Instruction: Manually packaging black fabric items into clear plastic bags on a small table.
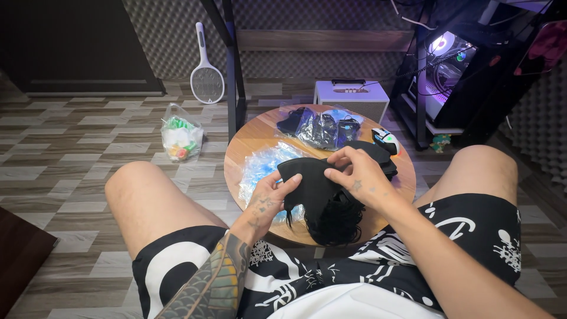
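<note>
Both my hands hold one black fabric face mask (313, 186) above a small round wooden table (254, 139). My left hand (269, 198) grips the mask's left edge with thumb and fingers. My right hand (357, 174) pinches its upper right edge. Under the mask lies a heap of black masks with loose ear loops (336, 221). A second stack of black masks (378, 155) rests behind my right hand. Clear blue-tinted plastic bags (263, 168) lie on the table left of my hands.
Bagged dark masks (322, 127) sit at the table's far side beside a white computer mouse (385, 140). On the floor stand a bag of colourful items (180, 139), a white racket-shaped swatter (207, 77), a white box (351, 97) and a lit computer case (449, 71).
</note>
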